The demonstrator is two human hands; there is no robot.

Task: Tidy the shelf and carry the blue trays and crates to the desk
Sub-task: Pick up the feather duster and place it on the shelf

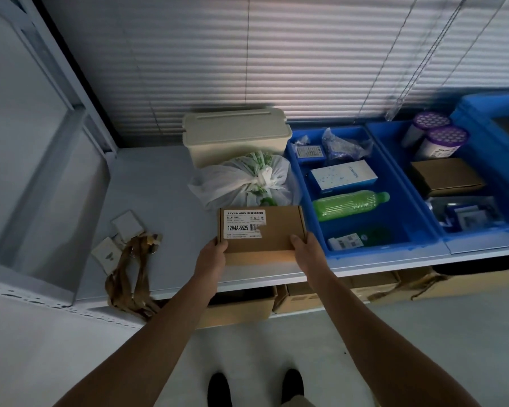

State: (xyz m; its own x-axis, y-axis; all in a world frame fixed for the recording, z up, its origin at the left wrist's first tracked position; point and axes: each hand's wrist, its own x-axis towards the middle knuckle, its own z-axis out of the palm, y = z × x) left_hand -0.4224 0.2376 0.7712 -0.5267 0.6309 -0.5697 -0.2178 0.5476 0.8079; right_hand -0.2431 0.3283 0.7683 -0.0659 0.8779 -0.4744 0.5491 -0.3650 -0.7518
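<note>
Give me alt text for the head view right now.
Both hands, left hand and right hand, hold a labelled cardboard box over a grey shelf, beside a blue tray holding a green bottle. A tied white bag sits behind the box.

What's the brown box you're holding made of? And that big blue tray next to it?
The brown box looks like cardboard: dull brown, folded edges, paper label stuck on. The blue tray looks like hard plastic: smooth, slightly shiny, moulded walls.

cardboard box (265, 230) | both hands' grip | shelf (159, 201) front edge
</note>
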